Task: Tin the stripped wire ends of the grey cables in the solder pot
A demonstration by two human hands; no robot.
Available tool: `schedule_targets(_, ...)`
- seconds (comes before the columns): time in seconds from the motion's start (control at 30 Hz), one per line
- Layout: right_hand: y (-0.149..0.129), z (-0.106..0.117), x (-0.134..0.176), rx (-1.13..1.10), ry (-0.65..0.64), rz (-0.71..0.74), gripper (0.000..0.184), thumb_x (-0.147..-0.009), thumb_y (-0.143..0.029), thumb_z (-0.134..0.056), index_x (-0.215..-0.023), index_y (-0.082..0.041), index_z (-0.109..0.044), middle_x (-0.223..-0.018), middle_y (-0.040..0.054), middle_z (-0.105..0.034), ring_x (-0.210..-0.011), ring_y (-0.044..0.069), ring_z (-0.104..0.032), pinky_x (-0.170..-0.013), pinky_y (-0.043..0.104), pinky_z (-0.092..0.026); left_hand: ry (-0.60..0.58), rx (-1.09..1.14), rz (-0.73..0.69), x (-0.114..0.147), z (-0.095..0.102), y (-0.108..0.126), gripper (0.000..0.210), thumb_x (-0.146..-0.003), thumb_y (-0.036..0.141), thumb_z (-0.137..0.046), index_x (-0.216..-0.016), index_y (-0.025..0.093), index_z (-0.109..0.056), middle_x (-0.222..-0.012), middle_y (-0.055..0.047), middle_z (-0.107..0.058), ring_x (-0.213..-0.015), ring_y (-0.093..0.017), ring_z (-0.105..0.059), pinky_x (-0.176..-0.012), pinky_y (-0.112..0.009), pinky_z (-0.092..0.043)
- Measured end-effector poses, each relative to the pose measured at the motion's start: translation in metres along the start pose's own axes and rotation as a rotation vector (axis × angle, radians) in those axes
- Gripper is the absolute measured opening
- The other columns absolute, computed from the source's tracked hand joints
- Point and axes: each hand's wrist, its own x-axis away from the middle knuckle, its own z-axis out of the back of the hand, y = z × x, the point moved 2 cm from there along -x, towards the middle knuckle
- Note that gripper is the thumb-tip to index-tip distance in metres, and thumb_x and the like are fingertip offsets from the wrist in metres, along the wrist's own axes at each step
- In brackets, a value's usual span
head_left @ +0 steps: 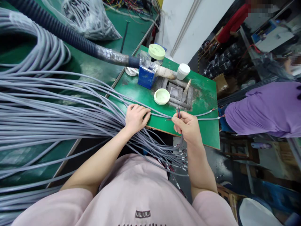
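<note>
Nearest: many stripped ends of grey cable [183, 153] hang over the near edge of the green-topped table [207, 94]; above them, the right hand [187, 125] is closed, thumb against fingers, on a slim grey sheathed cable [181, 140], its dark and red cores [179, 113] standing up out of the pinch; the left hand [137, 118] lies palm down, fingers bent, on the long bundle of smooth grey cables [77, 116] from the left, though whether it grips any I cannot tell; judged handling: one cable light, springy, fairly slick; the whole bundle heavy, inclined to drag; bare cores soft, easily bent or splayed, so best held on the sheath just behind the strip; farther: a pale yellow-green shallow round dish [161, 96], a square grey metal pot [176, 92], a blue box [146, 77], a white cup [183, 71]; far left, a black ribbed hose [70, 37].
</note>
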Motion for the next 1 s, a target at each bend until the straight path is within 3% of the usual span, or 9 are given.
schedule_targets(0.8, 0.007, -0.005, 0.007, -0.066, -0.02, -0.013, 0.019, -0.081, -0.032, -0.07, -0.073, -0.018, -0.06, -0.042, -0.0092, -0.043, -0.034, 0.005, -0.035, -0.038, 0.02, -0.03, -0.024, 0.031, 0.031, 0.0, 0.0, -0.001, 0.02, -0.091, 0.031, -0.052, -0.091, 0.02, -0.069, -0.086, -0.004, -0.072, -0.084, -0.02, -0.061, -0.09, -0.04, -0.036)
schedule_targets(1.0, 0.009, -0.01, 0.009, -0.04, 0.022, -0.007, 0.024, -0.083, -0.04, -0.066, -0.073, -0.019, -0.061, -0.043, -0.0088, -0.041, -0.036, 0.006, -0.035, -0.041, 0.021, -0.034, -0.007, 0.306, 0.176, 0.008, 0.008, 0.012, 0.019, -0.09, 0.031, -0.054, -0.087, 0.02, -0.069, -0.083, -0.004, -0.071, -0.081, -0.019, -0.06, -0.085, -0.038, -0.039)
